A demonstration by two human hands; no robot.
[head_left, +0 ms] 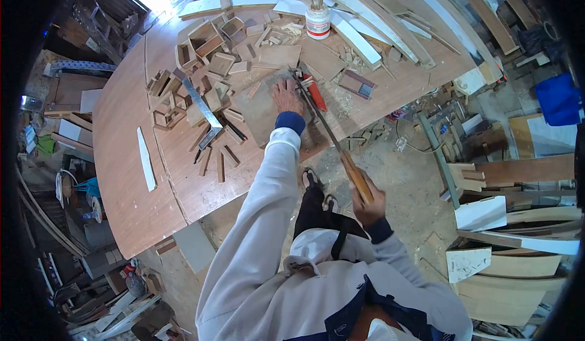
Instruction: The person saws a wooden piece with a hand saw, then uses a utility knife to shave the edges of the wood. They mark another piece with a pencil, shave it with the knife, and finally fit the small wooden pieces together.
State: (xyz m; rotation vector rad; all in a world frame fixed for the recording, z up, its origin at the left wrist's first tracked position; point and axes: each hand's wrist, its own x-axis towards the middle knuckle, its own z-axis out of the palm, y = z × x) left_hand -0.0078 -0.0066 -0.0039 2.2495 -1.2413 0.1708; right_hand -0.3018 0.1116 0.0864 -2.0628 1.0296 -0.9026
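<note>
My left hand point(286, 95) lay flat, fingers spread, pinning the board point(263, 111) steady, while my right hand point(367, 204) was wrapped tight round the handsaw point(332, 137) handle

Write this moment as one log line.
left hand: flat on board | right hand: grips saw handle | saw blade beside left hand | table

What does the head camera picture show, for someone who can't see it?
A person's left hand presses a flat board on a cluttered wooden workbench while the right hand grips a handsaw. Small wood offcuts lie around.
</note>
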